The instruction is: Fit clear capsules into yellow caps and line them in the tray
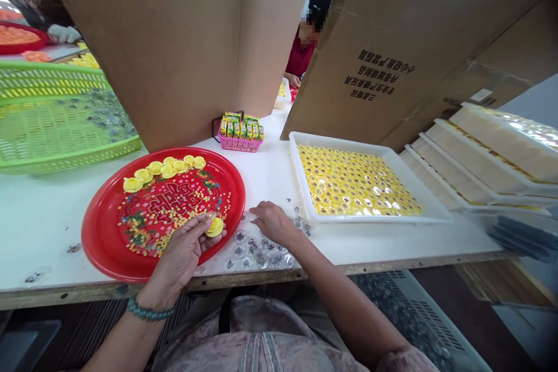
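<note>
My left hand (pixel 185 247) is closed on a round yellow plastic piece (pixel 215 227), held between thumb and fingers over the right front of a red tray (pixel 98 244). On the tray lie many small yellow bits (pixel 187 217), with several round yellow pieces (pixel 168 171) in a row along its far side. Just right of the tray, my right hand (pixel 274 222) reaches left, palm down. Its thumb and forefinger pinch at the edge of a faint clear disc (pixel 244 217). Beside and below that hand, many clear discs with dark prints (pixel 261 259) are spread on the white table.
A white tray (pixel 370 218) full of yellow pieces stands at right, near stacked white trays (pixel 462 168). Cardboard panels (pixel 187 40) rise behind. A pink basket (pixel 239 144) holds small boxes. Left is a green basket (pixel 43 157). Two other people work beyond the panels.
</note>
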`<control>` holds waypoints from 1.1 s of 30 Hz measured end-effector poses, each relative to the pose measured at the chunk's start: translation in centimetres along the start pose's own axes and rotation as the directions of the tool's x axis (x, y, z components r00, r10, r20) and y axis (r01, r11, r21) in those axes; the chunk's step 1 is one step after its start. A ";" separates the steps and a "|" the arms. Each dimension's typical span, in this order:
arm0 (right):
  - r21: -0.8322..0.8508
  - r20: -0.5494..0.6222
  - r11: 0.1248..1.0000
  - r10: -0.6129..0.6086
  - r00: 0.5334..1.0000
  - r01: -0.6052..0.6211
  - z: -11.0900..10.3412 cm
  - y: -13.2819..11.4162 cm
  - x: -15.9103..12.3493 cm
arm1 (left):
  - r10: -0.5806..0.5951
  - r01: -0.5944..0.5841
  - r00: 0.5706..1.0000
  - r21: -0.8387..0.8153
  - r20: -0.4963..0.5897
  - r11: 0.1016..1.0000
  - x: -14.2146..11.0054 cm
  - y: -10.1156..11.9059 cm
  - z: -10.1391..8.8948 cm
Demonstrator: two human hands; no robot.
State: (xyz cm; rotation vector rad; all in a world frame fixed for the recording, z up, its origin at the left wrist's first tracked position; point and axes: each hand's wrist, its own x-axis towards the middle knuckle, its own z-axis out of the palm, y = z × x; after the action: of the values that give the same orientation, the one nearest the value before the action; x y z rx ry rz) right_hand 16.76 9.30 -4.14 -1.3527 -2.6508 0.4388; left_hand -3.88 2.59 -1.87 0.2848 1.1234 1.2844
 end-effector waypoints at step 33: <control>0.394 -0.199 0.898 0.292 0.936 -0.197 -1.0 -0.8 -2.6 | -0.021 0.022 0.996 -0.006 0.082 1.000 -0.2 -0.5 0.7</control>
State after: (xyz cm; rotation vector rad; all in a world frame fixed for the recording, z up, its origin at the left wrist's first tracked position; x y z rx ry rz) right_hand 17.92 6.98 -2.88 -1.5054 -2.0685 0.7014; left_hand -3.02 2.49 -1.77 0.3170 1.0493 1.2467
